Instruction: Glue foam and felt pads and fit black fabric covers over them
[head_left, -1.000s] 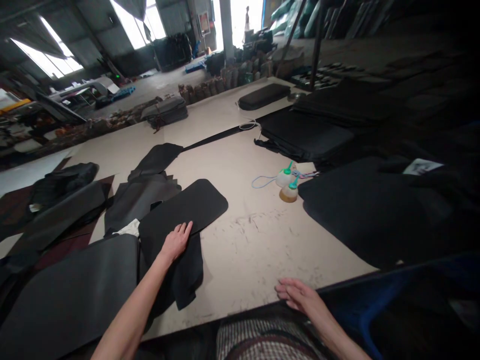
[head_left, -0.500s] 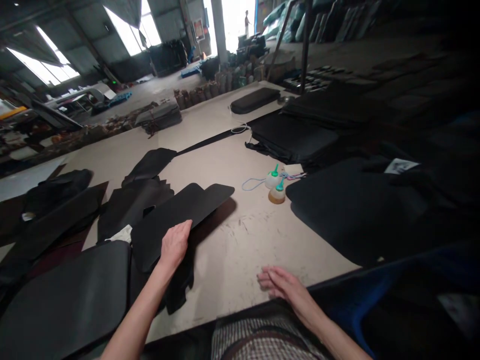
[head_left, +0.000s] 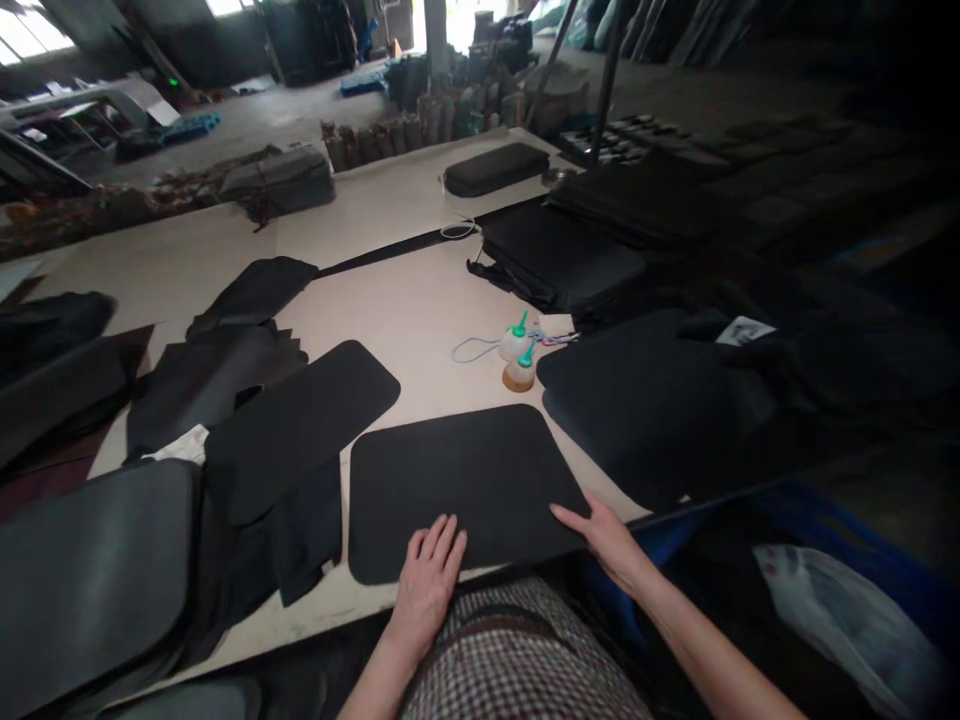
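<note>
A flat black panel with rounded corners (head_left: 465,470) lies at the table's front edge, before my body. My left hand (head_left: 431,570) rests on its near edge, fingers stretched flat on the surface and holding nothing. At the panel's right edge, my right hand (head_left: 600,535) grips it, thumb on top and the other fingers beyond the edge, partly hidden. Another black panel (head_left: 307,425) lies to the left over dark cut pieces (head_left: 307,530). Behind the front panel stand two squeeze bottles with green nozzles, one whitish (head_left: 514,345), one with brown liquid (head_left: 519,375).
Stacked black panels (head_left: 97,570) fill the table's near left. More black sheets (head_left: 637,400) lie on the right. A blue cord loop (head_left: 472,350) and a pale card (head_left: 556,324) are by the bottles. A dark strip (head_left: 390,252) crosses the beige tabletop (head_left: 360,310).
A black panel has come from the left pile to the front edge. My left hand has moved right and down onto it; my right hand has taken hold of its right edge. The view has tilted down.
</note>
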